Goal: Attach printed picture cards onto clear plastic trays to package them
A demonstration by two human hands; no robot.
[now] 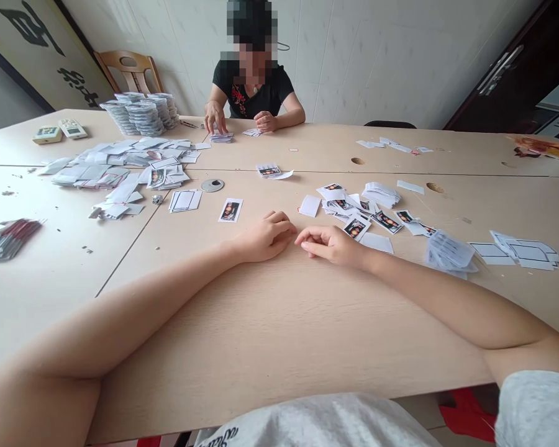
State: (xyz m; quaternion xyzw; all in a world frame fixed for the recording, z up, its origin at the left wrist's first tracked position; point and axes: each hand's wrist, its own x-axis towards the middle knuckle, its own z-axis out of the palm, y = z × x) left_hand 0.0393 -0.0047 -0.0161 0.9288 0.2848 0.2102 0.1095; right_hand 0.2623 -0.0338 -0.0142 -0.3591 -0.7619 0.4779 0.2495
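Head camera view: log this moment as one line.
left hand: empty, on table | right hand: empty, on table | nearest: printed picture cards | co-worker's hands: at card stack

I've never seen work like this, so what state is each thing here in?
Left hand: resting on the table, empty.
Right hand: resting on the table, empty.
Co-worker's hand: on a small card stack.
Packets: stacked in tall piles.
Photo cards: scattered loose.
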